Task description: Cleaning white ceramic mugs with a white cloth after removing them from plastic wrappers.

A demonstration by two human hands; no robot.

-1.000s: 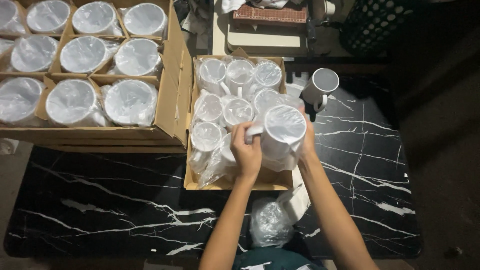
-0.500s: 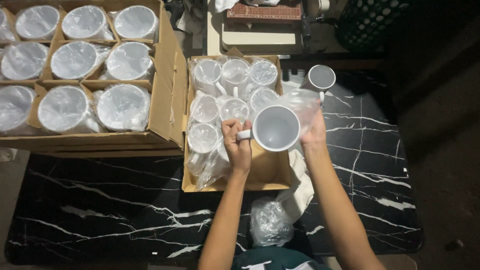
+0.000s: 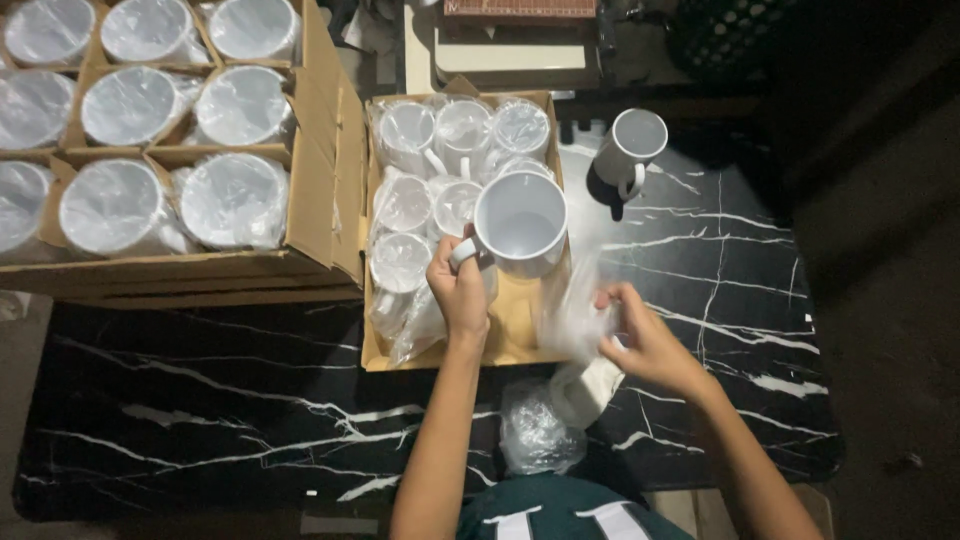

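Observation:
My left hand (image 3: 460, 288) grips the handle of a bare white mug (image 3: 521, 222), held mouth-up over a small cardboard box (image 3: 515, 340). Several white mugs wrapped in clear plastic (image 3: 432, 165) stand in that box. My right hand (image 3: 640, 340) pinches a clear plastic bag (image 3: 570, 310) just right of the mug, low over the box's right edge. Another unwrapped white mug (image 3: 630, 148) stands alone on the black marble table (image 3: 200, 400) to the right of the box.
A large divided cardboard box (image 3: 320, 200) with several plastic-wrapped mugs (image 3: 130, 105) sits at the left. Crumpled clear plastic (image 3: 535, 435) and a small white piece (image 3: 588, 388) lie at the table's near edge. A low stand (image 3: 510, 55) is behind the boxes.
The plastic bag came off the mug. My right hand drew it down and to the right, while my left hand kept the bare mug over the box.

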